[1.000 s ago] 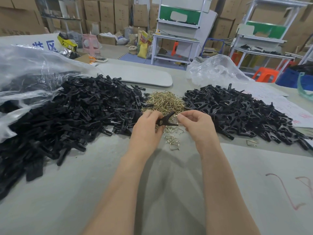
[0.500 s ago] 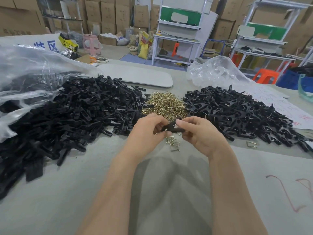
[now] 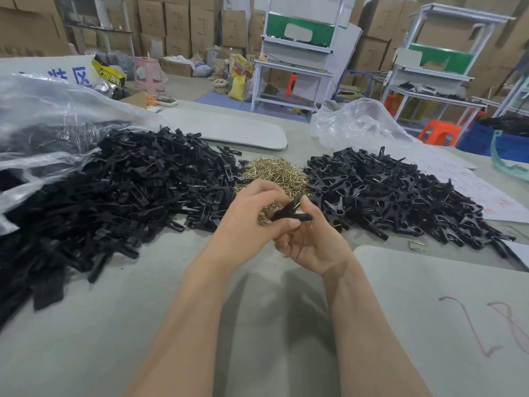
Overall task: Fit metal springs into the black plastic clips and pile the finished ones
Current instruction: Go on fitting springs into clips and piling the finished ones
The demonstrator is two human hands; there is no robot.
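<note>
While both hands meet above table (image 3: pixel 114 325), black clip (image 3: pixel 292 214) sits between them, lifted clear, just in front of brass spring pile (image 3: pixel 274 173).

Left hand (image 3: pixel 252 224): grip closed, thumb and fingers pinching clip.

Right hand (image 3: pixel 312 245): palm up, grip curled round same clip.

Spring already in clip: cannot tell.

Judgement: clip light, stiff, smooth plastic, prone to twisting; best held by flat arms. Spring small, may flick away.

Unfitted clips (image 3: pixel 128 190) heaped left, finished pile (image 3: pixel 400 196) right.

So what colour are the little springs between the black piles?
Brassy gold; the heap of bent metal springs shows in the head view.
</note>
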